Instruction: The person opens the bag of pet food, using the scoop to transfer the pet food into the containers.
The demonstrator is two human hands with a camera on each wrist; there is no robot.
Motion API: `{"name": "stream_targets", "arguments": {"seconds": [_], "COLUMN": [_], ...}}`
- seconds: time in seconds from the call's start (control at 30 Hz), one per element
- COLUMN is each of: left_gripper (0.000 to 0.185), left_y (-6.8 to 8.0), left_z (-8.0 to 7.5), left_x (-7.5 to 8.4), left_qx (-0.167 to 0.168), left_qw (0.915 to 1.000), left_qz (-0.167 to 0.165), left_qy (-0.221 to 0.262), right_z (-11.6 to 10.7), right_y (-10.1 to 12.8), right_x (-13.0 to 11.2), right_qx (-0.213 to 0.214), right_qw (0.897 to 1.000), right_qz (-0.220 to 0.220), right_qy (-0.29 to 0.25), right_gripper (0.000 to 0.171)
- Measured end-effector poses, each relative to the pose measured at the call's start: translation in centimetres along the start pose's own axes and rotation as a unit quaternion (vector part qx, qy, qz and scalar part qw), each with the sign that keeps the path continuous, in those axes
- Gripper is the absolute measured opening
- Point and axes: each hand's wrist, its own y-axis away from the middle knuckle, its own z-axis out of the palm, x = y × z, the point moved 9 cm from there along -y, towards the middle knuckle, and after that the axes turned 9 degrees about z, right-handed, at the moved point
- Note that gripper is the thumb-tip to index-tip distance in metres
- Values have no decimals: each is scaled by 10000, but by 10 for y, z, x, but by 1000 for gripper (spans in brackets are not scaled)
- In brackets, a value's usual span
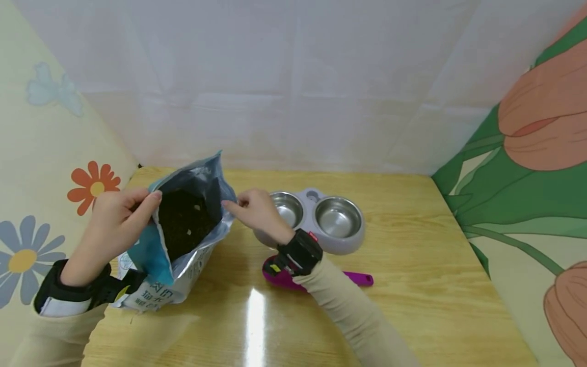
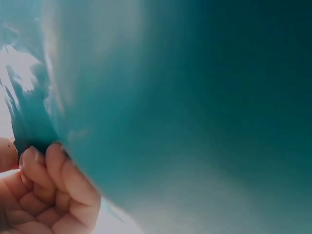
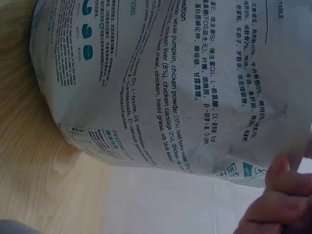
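Observation:
A teal and white pet food bag [image 1: 149, 252] stands at the left of the table, its silver-lined mouth spread wide. Dark brown pet food [image 1: 185, 232] with a few pale pieces shows inside. My left hand [image 1: 114, 219] pinches the left rim between thumb and curled fingers. On the opposite rim, my right hand [image 1: 261, 211] holds the bag's edge the same way. Printed ingredient text covers the bag's white side [image 3: 170, 97] in the right wrist view. Beneath my right wrist lies a purple scoop [image 1: 359, 279], its middle partly hidden by the wrist strap.
A pale lilac double pet bowl [image 1: 346, 247] with two steel dishes sits just right of the bag, its left part behind my right hand. White sheeting [image 1: 293, 102] hangs along the table's back edge. Flower-painted panels [image 1: 527, 214] flank both sides.

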Motion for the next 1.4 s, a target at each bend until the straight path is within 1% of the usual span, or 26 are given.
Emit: {"name": "stream_targets", "arguments": {"seconds": [0.1, 0.17, 0.23, 0.3, 0.4, 0.5, 0.6, 0.67, 0.77, 0.87, 1.0, 1.13, 1.23, 1.3, 1.4], "left_gripper": [34, 35, 35, 35, 37, 40, 41, 41, 41, 41, 37, 36, 37, 37, 38], "left_y": [1, 1, 2, 2, 2, 0, -4, -5, -6, -8, -12, -15, -15, -15, -15], "left_z": [0, 1, 2, 5, 10, 14, 15, 14, 12, 10, 8, 9, 14, 18, 25], "left_x": [1, 2, 4, 6, 11, 16, 20, 20, 20, 21, 24, 28, 32, 35, 40], "left_qx": [-57, -123, -228, -380, -650, -869, -895, -849, -781, -761, -788, -897, -1029, -1065, -1131], "left_qw": [9999, 9999, 9997, 9993, 9979, 9960, 9951, 9949, 9946, 9941, 9929, 9919, 9912, 9911, 9898], "left_qz": [82, 76, 45, 16, 59, 151, 242, 283, 299, 327, 398, 427, 438, 499, 601], "left_qy": [-34, -47, -48, -27, -35, -165, -335, -457, -610, -706, -792, -794, -704, -618, -620], "right_z": [5, 8, 8, 8, 5, 0, -9, -13, -17, -19, -22, -25, -25, -25, -24], "right_y": [5, 8, 11, 12, 14, 17, 20, 22, 25, 27, 28, 30, 35, 39, 45], "right_x": [4, 5, 5, 4, 1, 1, -1, -2, -2, 1, 7, 13, 16, 19, 24], "right_qx": [-343, -476, -513, -482, -415, -212, 75, 222, 304, 339, 400, 467, 474, 466, 452], "right_qw": [9979, 9954, 9934, 9937, 9959, 9989, 9998, 9987, 9967, 9952, 9942, 9940, 9941, 9945, 9954], "right_qz": [352, 492, 545, 474, 362, 249, 90, -39, -184, -188, -165, -269, -367, -417, -393], "right_qy": [-423, -672, -867, -893, -711, -321, 175, 454, 726, 898, 983, 947, 901, 842, 752], "right_gripper": [48, 46, 44, 43, 40, 38, 36, 35, 34, 34, 33, 31, 29, 28, 29]}}
